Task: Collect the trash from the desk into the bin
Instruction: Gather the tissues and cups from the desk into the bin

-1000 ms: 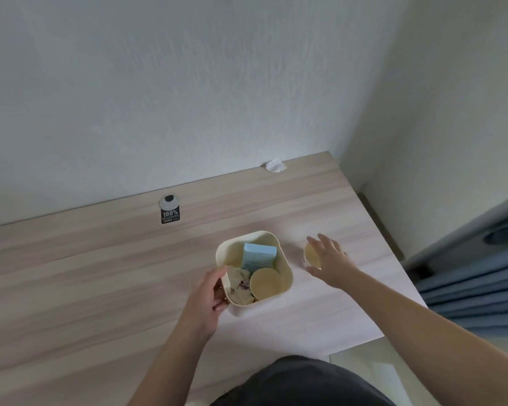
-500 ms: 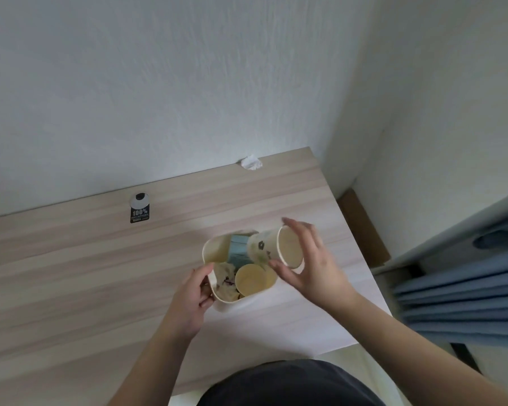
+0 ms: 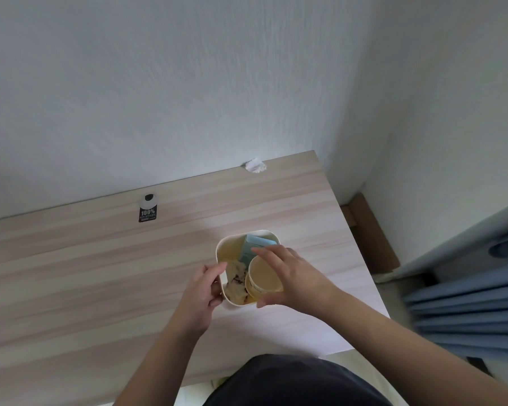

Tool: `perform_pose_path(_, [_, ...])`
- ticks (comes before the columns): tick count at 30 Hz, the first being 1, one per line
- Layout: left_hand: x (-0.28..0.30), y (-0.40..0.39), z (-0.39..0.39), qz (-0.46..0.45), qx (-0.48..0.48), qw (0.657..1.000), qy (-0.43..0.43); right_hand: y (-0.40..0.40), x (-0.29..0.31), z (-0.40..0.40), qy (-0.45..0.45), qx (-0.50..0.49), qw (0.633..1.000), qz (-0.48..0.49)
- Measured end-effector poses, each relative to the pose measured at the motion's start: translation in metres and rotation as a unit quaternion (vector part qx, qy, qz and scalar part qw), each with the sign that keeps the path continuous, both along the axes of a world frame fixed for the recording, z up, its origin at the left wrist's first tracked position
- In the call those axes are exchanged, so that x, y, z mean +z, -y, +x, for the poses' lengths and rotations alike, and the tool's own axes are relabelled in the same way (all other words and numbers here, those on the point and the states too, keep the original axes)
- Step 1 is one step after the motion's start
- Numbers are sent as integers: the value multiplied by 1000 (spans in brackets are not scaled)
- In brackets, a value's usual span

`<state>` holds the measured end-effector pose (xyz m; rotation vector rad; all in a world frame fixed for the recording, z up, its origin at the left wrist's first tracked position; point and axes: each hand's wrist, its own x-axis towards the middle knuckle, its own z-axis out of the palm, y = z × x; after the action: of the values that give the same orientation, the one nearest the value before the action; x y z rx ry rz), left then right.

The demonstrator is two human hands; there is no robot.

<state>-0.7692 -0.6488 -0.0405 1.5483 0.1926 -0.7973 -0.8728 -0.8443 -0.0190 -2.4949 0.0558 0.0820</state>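
Observation:
A small cream bin (image 3: 230, 246) stands on the wooden desk (image 3: 100, 273). My left hand (image 3: 202, 291) grips its near-left rim. My right hand (image 3: 294, 276) holds a paper cup (image 3: 264, 276) upright inside the bin, stacked onto another cup there. A light blue box (image 3: 254, 244) and crumpled wrappers (image 3: 236, 281) lie in the bin. A crumpled white tissue (image 3: 255, 165) sits at the desk's far edge by the wall. A black-and-white "100%" tag (image 3: 147, 211) lies at the back left.
The desk meets a white wall at the back and ends at its right edge near a corner. Blue curtain folds (image 3: 467, 312) hang at the right. My dark-clothed torso (image 3: 294, 382) is at the desk's front edge.
My right hand picked the paper cup up from the desk right of the bin, carried it tilted over the bin, and now sets it upright inside. My left hand stayed on the rim.

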Motion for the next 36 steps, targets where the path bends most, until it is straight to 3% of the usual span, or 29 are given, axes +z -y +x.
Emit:
perform_pose_path(8, [0,-9,-6,-11,21,999,-23,4,6,-17,52,13,998,-27])
perform_pose_path(15, [7,-21,-10,-5,-16,1000,22,-30,7,-13,-42,109,992,-42])
perform_pose_path(26, [10,-59,4,-29,-82,996,24,-85,9,16,-159,114,972,-134])
perform_pose_path(29, [10,-67,10,-37,-67,997,9,-94,19,22,-100,107,982,-123])
perform_pose_path(36, [6,-81,24,-64,49,993,-81,-62,54,9,92,-53,994,-31])
